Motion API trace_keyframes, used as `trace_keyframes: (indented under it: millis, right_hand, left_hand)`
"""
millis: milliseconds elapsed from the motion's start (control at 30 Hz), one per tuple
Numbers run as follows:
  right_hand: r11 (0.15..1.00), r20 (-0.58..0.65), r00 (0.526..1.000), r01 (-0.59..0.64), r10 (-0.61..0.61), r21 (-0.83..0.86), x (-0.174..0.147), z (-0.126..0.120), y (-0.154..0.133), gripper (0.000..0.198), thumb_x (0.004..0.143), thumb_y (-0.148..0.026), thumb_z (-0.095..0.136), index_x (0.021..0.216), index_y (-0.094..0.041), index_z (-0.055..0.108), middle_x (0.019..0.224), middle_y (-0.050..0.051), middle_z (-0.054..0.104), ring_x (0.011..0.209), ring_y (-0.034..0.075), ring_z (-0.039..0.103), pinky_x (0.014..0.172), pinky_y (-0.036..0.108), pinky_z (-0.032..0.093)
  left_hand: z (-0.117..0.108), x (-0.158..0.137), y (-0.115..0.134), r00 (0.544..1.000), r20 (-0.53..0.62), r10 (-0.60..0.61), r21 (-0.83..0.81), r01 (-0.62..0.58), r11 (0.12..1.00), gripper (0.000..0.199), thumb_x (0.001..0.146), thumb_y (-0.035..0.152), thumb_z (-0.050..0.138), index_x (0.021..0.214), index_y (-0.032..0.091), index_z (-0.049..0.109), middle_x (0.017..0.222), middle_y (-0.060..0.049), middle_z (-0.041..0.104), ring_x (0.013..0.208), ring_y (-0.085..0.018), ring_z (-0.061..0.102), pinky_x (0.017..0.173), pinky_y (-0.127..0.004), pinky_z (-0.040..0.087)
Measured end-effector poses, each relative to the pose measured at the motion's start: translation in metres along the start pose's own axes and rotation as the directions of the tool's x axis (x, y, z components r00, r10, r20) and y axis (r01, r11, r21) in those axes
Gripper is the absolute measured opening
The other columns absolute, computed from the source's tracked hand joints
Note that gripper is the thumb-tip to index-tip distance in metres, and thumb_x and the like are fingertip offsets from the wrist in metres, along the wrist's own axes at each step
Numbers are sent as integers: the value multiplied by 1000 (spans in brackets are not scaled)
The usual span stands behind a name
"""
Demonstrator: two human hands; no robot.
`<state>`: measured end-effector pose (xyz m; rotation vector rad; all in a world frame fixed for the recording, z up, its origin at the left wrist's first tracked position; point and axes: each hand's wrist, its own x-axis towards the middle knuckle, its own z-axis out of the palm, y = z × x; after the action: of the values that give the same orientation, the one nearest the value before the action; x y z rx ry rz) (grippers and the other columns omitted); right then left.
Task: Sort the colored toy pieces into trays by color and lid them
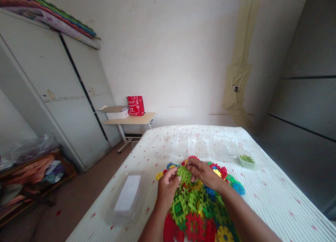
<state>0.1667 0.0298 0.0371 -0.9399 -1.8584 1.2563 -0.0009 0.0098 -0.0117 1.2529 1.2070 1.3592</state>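
Observation:
A light-green interlocking plastic block (pixel 184 174) with notched edges is held up between my two hands. My left hand (pixel 168 186) pinches its left side between thumb and fingers. At its right edge, my right hand (pixel 202 172) has its fingers curled onto it; their tips are partly hidden. Beneath both hands lies a heap of plastic pieces: green blocks (pixel 194 198), red blocks (pixel 194 226), yellow gear-like discs (pixel 225 234) and blue discs (pixel 238 188).
On the striped tablecloth (pixel 278 196), a clear plastic box (pixel 143 189) with a white card stands left. A clear compartment tray (pixel 194 147) spans the back. A small container (pixel 247 161) of green pieces is at the right. A side table (pixel 141 118) carries a red bag (pixel 135 106).

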Motion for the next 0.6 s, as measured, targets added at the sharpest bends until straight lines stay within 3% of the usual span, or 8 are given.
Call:
trace_keyframes:
  millis: [300, 600]
  right_hand:
    - [981, 7, 996, 85, -86, -175, 0, -3, 6, 7, 76, -23, 49, 83, -20, 49, 65, -4, 48, 54, 9, 43, 52, 21, 37]
    - [971, 13, 995, 102, -102, -217, 0, -6, 5, 13, 75, -19, 48, 86, -18, 56, 71, -2, 54, 59, 10, 45, 55, 21, 37]
  left_hand:
    - [1, -4, -1, 996, 59, 71, 33, -73, 997, 48, 67, 24, 59, 114, 16, 55, 74, 1, 53, 55, -7, 49, 49, -19, 43]
    - [1, -5, 2, 992, 120, 50, 35, -54, 998, 47, 68, 26, 58, 114, 15, 54, 70, 2, 51, 54, -8, 49, 48, -18, 42]
